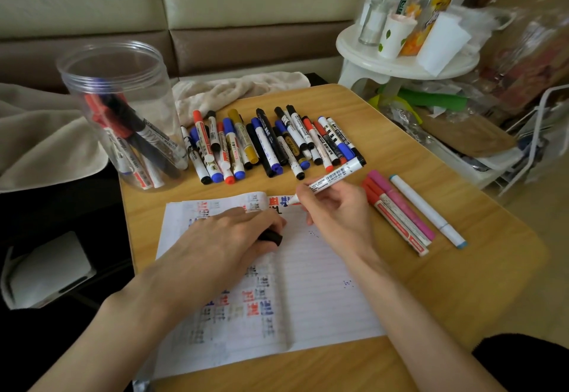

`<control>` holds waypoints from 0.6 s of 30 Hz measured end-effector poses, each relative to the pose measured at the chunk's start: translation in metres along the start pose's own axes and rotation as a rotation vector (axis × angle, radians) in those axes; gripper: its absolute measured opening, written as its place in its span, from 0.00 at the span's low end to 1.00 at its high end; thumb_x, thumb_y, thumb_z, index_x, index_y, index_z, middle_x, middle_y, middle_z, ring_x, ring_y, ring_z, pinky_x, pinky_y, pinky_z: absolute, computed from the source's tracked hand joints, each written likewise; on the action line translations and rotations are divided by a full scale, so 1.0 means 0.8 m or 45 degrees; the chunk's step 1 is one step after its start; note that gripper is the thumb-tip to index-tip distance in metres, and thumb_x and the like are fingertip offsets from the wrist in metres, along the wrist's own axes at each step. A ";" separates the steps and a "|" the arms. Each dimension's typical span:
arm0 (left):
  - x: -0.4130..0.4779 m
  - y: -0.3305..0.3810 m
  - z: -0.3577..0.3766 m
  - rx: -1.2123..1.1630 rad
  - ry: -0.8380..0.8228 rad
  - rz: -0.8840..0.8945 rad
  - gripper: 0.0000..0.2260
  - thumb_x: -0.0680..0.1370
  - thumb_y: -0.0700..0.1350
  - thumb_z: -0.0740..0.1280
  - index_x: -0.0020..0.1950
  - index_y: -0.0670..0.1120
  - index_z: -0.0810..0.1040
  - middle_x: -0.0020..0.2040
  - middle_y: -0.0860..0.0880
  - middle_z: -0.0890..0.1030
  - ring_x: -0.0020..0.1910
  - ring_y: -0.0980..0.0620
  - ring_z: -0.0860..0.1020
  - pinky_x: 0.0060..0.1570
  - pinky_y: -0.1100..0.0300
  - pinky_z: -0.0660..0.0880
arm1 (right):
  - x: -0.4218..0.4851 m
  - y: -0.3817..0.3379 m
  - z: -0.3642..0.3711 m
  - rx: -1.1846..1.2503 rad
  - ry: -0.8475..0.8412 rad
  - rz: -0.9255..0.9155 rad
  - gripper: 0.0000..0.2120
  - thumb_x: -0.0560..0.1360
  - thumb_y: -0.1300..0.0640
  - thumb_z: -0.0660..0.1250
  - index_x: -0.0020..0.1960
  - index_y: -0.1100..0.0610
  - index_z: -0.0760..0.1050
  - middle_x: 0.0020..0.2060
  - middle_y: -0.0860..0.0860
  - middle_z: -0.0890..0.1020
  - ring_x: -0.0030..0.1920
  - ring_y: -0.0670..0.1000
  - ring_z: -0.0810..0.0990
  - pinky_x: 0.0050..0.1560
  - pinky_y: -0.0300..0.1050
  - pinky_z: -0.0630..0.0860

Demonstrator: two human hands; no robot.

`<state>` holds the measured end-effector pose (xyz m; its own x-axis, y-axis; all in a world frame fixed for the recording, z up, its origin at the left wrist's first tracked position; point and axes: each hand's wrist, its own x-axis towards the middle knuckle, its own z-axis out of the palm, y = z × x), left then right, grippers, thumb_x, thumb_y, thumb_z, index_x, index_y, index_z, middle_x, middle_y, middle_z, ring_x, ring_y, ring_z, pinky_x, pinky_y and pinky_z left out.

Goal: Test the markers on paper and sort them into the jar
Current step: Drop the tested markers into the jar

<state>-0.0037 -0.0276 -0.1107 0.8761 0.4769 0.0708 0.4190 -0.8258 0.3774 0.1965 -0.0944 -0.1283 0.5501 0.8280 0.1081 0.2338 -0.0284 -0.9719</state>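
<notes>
- A beige blanket [46, 145] was noted at the far left, off the table edge.
- A clear plastic jar [154, 83] was found upright and uncapped on the back left corner of the wooden table [462, 284]. Several sorted markers [135, 142], red, black and blue, were seen leaning inside it.
- A cream cloth [234, 90] was recorded lying bunched behind the table, just right of the jar.
- A loose pile of markers [271, 142] was observed laid side by side along the back of the table, between the jar and the right edge. Red, blue, black and yellow caps were counted among them.
- Lined paper [332, 284] was seen spread at the table's middle, its left half covered in red, blue and black test strokes.
- The left hand [228, 234] was noted palm down on the paper, fingers curled round a black cap [272, 236].
- The right hand [335, 210] was recorded pinching a white-barrelled marker [335, 174] between thumb and fingers. Its tip was set against the top edge of the paper and its black rear end was pointed toward the pile.
- Right of that hand, four markers were found lying apart from the pile: two red markers [391, 213], a pink marker [403, 207] touching them, and a white marker [428, 210] with a pale blue end just beside.
- A white stool [406, 65] bearing bottles and a paper cup was noted behind the table's right corner.
</notes>
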 end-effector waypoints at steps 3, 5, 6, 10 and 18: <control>-0.001 0.001 -0.001 0.004 -0.016 -0.016 0.14 0.81 0.60 0.53 0.66 0.63 0.66 0.69 0.64 0.74 0.65 0.61 0.73 0.59 0.55 0.76 | -0.001 0.002 0.001 0.005 0.024 -0.009 0.01 0.78 0.60 0.74 0.48 0.57 0.84 0.34 0.46 0.86 0.32 0.42 0.81 0.37 0.36 0.76; -0.002 0.002 -0.001 0.016 -0.019 -0.016 0.15 0.80 0.62 0.51 0.66 0.64 0.65 0.69 0.64 0.74 0.65 0.61 0.73 0.59 0.55 0.76 | -0.001 0.003 0.000 0.011 0.039 -0.002 0.02 0.78 0.60 0.74 0.47 0.56 0.84 0.34 0.47 0.86 0.32 0.42 0.81 0.37 0.36 0.76; -0.002 0.002 -0.001 0.016 -0.023 -0.020 0.16 0.80 0.62 0.50 0.67 0.63 0.65 0.69 0.64 0.74 0.65 0.60 0.73 0.59 0.54 0.76 | 0.000 0.004 0.000 0.006 0.043 -0.001 0.02 0.78 0.60 0.74 0.46 0.55 0.84 0.34 0.47 0.86 0.32 0.43 0.81 0.37 0.37 0.76; -0.003 0.001 0.000 -0.008 -0.021 -0.032 0.17 0.80 0.61 0.51 0.67 0.62 0.66 0.69 0.64 0.74 0.64 0.59 0.74 0.58 0.53 0.77 | 0.000 0.005 0.000 -0.036 0.042 -0.032 0.02 0.78 0.60 0.75 0.47 0.56 0.84 0.34 0.47 0.86 0.32 0.44 0.82 0.37 0.38 0.77; -0.003 0.002 0.001 -0.035 -0.019 -0.055 0.16 0.80 0.62 0.50 0.66 0.64 0.66 0.67 0.66 0.75 0.62 0.61 0.74 0.56 0.55 0.77 | -0.002 0.004 0.002 -0.053 0.015 -0.058 0.03 0.78 0.60 0.75 0.45 0.56 0.84 0.33 0.45 0.85 0.33 0.43 0.82 0.37 0.39 0.78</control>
<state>-0.0054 -0.0303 -0.1112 0.8610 0.5070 0.0400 0.4498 -0.7958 0.4054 0.1952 -0.0948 -0.1318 0.5474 0.8224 0.1550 0.2922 -0.0143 -0.9562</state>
